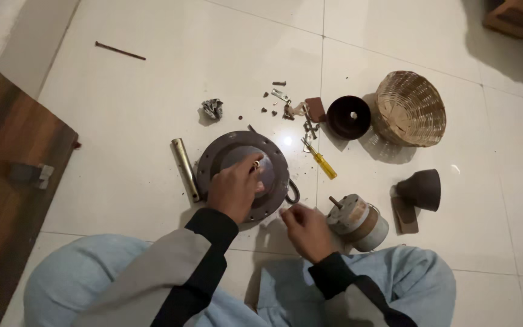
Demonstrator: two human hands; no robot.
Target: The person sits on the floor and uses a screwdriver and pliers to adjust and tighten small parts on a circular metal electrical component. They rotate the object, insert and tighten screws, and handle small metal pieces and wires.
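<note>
A round dark metal housing with bolt holes around its rim lies on the white tiled floor. My left hand rests on top of it, fingers curled over its raised centre. My right hand hovers just right of the housing, fingers pinched together; whether something small sits between them cannot be made out. A cylindrical motor core with a short shaft lies right beside my right hand.
A metal tube lies left of the housing. A yellow-handled screwdriver, loose screws, a dark cup, a wicker basket and a dark cone cover lie beyond. A wooden board is at left.
</note>
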